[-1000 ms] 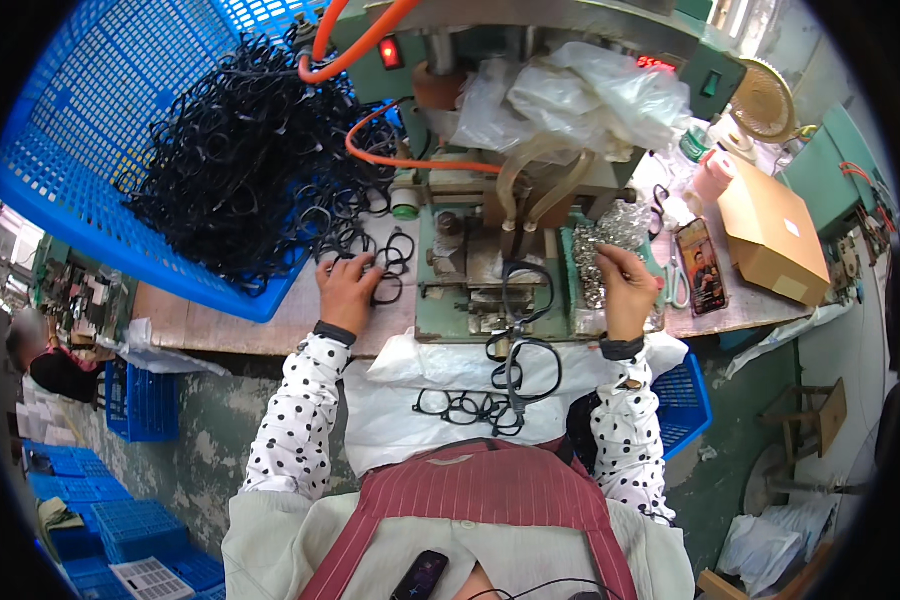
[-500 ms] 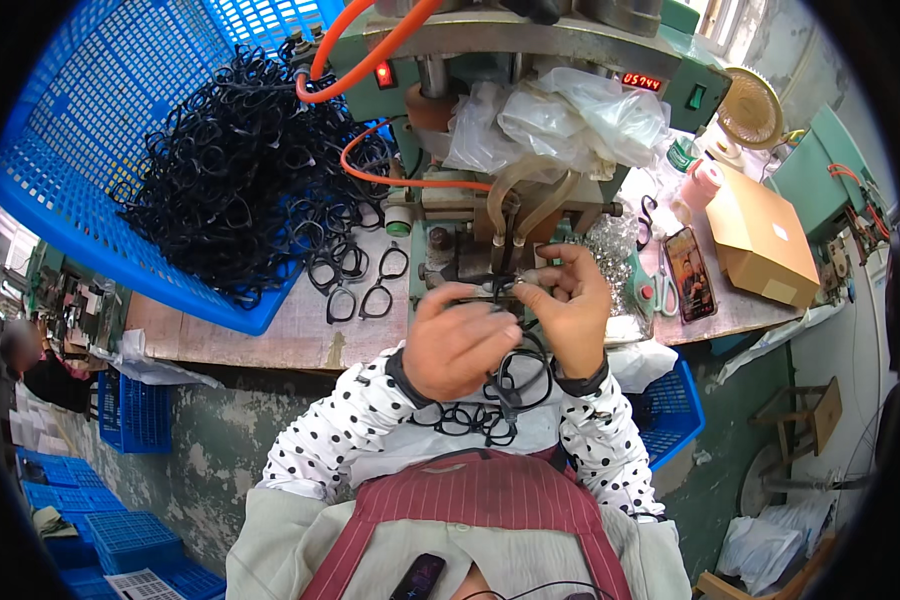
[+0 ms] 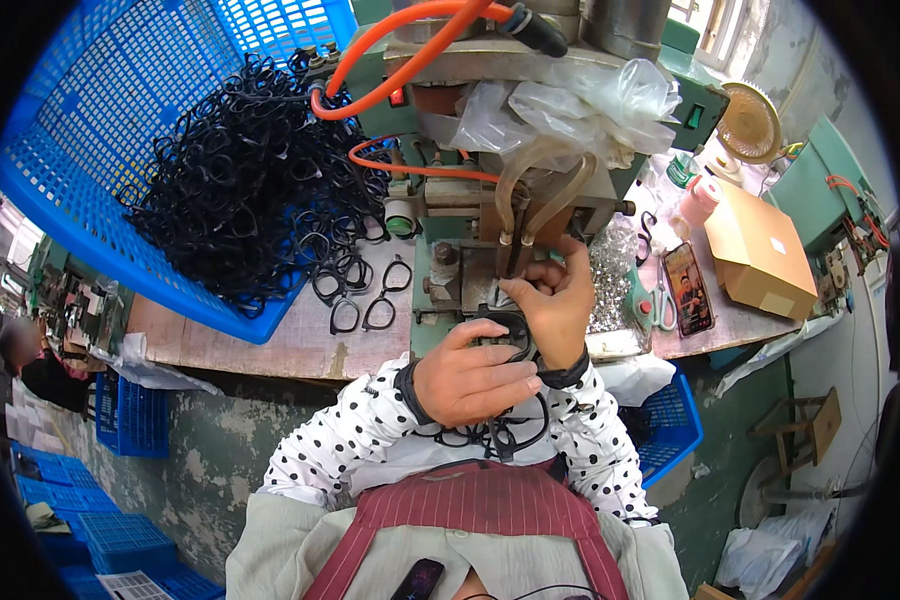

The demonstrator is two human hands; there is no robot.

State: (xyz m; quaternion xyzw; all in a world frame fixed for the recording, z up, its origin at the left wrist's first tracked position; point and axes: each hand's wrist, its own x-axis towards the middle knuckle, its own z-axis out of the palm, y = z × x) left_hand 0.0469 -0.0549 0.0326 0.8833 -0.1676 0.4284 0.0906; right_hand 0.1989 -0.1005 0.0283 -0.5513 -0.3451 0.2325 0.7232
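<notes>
Both hands pinch one black eyeglass frame (image 3: 507,335) in front of the green machine (image 3: 490,215): the left hand (image 3: 470,378) curls its fingers around the frame's lower rim, and the right hand (image 3: 553,300) closes thumb and fingers on its upper edge, close under the machine's clear tubes (image 3: 530,195). Half a second ago the hands sat lower and nearer the body; a second ago they were well apart, the left beside the loose frames (image 3: 365,295) on the wooden bench (image 3: 270,345). Those frames lie where they did. A blue plastic basket (image 3: 100,170), tilted on the bench, holds a big tangled heap of black frames (image 3: 255,190) spilling toward its open edge. More frames (image 3: 490,435) lie in the lap on white cloth. How the held frame meets the machine is hidden behind the fingers. Smaller blue crates (image 3: 125,420) below the bench are cut off by the dark rim.
</notes>
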